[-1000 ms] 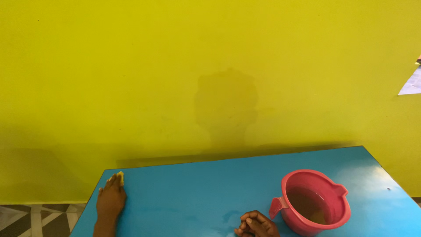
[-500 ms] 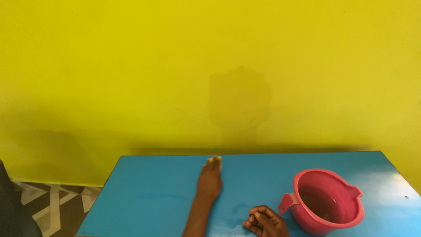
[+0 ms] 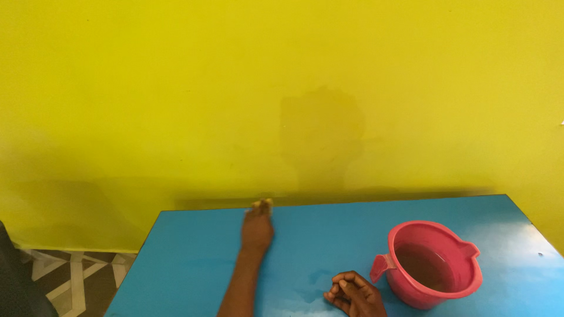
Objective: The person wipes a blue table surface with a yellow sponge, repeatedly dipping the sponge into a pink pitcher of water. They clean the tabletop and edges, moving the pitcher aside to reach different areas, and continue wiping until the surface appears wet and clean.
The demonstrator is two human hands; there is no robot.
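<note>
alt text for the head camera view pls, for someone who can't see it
A person's left hand presses a small yellow cloth or sponge at the far edge of a blue table, beside a yellow wall. The right hand rests curled on the table near a pink basin holding water.

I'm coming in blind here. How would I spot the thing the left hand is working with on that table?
Find the blue table against the yellow wall. At its far edge, the outstretched left hand presses down a small yellowish pad, mostly hidden under the fingertips. It is the only yellowish item on the table; the pink basin sits far right.
</note>
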